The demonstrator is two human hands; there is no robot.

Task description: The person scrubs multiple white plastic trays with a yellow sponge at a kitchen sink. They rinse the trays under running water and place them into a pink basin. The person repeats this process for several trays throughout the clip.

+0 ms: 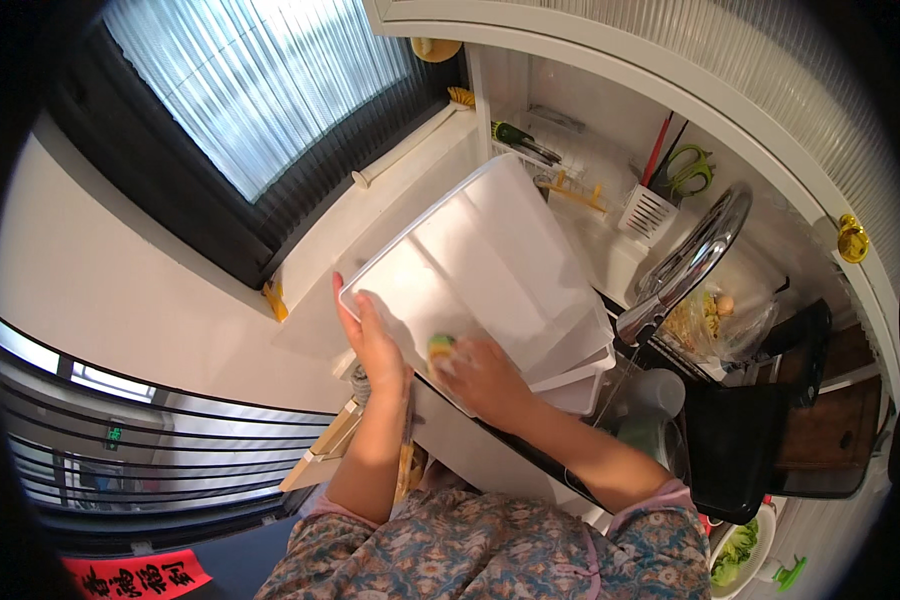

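A large white plastic bin is tilted up in front of me, its inside facing me. My left hand grips its left rim, thumb inside and fingers behind. Inside the bin, near its lower wall, my right hand holds a green and yellow sponge against the surface; this hand is slightly blurred. More white plastic bins lie under the lower right corner of the tilted one.
A chrome faucet arches at the right, close to the bins. Beyond it are a white utensil holder with green-handled scissors, a plastic bag of food and a black cutting board. Clear containers stand by my right forearm.
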